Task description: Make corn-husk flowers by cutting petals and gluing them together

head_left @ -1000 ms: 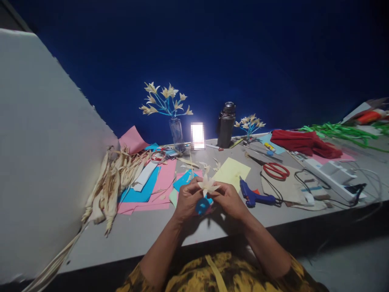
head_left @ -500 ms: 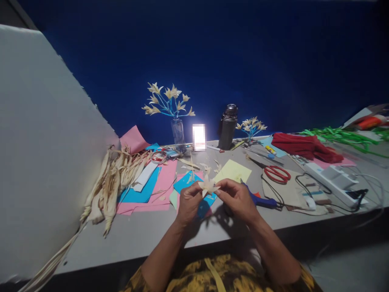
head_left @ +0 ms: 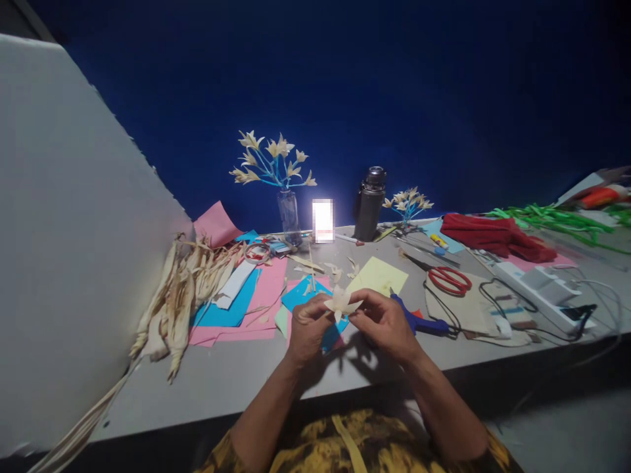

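Fingers of my left hand [head_left: 306, 328] are pinched nearly closed on the pale flower [head_left: 341, 303], which I have up above the table [head_left: 236, 387]. To its right, those of my right hand [head_left: 387, 325] curl close at the petals; whether they grip, I cannot tell from here. Squeezing or tugging too hard could split a thin petal, I judge. Compared with a second ago, that hand covers more of the blue glue gun [head_left: 428, 325].

flower [head_left: 340, 304] | cream, pointed petals spread wide | facing wearer | in left hand [head_left: 310, 325], right hand [head_left: 385, 323] at its petals | above tabletop [head_left: 221, 384]
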The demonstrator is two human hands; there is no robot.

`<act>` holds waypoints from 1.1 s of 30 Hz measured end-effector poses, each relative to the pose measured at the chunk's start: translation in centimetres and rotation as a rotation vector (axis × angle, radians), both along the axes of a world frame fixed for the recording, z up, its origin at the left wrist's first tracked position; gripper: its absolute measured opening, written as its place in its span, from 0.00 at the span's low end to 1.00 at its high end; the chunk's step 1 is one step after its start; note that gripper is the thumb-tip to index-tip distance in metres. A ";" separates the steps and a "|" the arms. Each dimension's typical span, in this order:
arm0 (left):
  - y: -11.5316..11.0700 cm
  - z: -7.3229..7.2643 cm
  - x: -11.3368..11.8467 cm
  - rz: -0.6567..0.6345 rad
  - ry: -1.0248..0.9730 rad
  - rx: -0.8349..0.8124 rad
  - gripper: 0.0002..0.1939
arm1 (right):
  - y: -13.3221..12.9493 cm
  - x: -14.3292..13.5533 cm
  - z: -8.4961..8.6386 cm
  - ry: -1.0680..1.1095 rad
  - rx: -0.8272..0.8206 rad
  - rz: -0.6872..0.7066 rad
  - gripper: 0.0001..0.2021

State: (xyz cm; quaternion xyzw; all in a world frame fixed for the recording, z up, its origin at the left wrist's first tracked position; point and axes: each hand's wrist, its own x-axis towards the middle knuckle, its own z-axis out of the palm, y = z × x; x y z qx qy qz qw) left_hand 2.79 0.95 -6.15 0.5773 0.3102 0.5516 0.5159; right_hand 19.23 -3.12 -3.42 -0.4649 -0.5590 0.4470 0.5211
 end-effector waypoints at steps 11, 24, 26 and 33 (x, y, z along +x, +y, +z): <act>-0.3 0.0 0.4 0.014 0.145 0.247 0.06 | 0.2 1.5 0.3 0.137 -0.057 -0.040 0.23; -0.4 -0.3 0.7 -0.042 0.106 0.147 0.10 | -0.1 0.8 1.1 0.115 -0.084 -0.061 0.15; -0.5 -0.3 0.6 -0.055 0.099 0.115 0.10 | 0.0 1.0 0.9 0.097 -0.060 -0.071 0.16; -0.2 0.4 -0.3 0.087 0.121 0.090 0.07 | -0.5 2.1 -0.6 -0.025 -0.061 -0.142 0.16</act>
